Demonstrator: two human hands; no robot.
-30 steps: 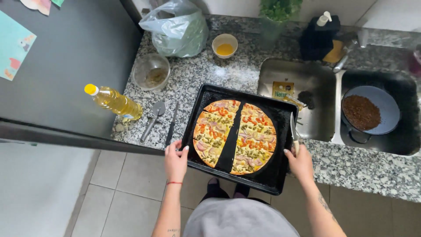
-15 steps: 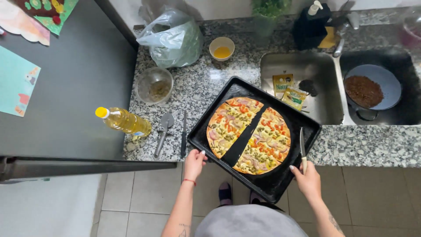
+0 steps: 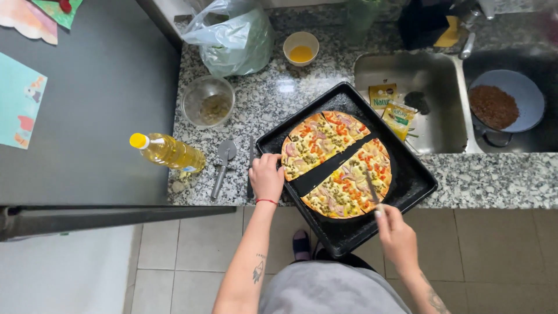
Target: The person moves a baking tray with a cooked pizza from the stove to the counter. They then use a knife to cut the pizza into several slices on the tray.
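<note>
A black baking tray [image 3: 412,183] lies tilted on the granite counter, overhanging its front edge. On it sits a round pizza cut into two halves, the left half [image 3: 319,139] and the right half [image 3: 351,183], with a dark gap between them. My left hand [image 3: 266,177] grips the tray's left rim. My right hand [image 3: 395,235] holds a thin knife [image 3: 371,189] whose blade rests on the right half.
A pizza cutter [image 3: 222,163] and an oil bottle [image 3: 168,152] lie left of the tray. Behind are a glass bowl [image 3: 207,102], a plastic bag [image 3: 232,35] and a small yellow cup [image 3: 300,47]. The sink [image 3: 407,75] holds packets; a plate [image 3: 505,107] sits right.
My right hand has left the tray's rim and brought the knife onto the right pizza half. The tray has turned slightly, and my left hand stays on its rim.
</note>
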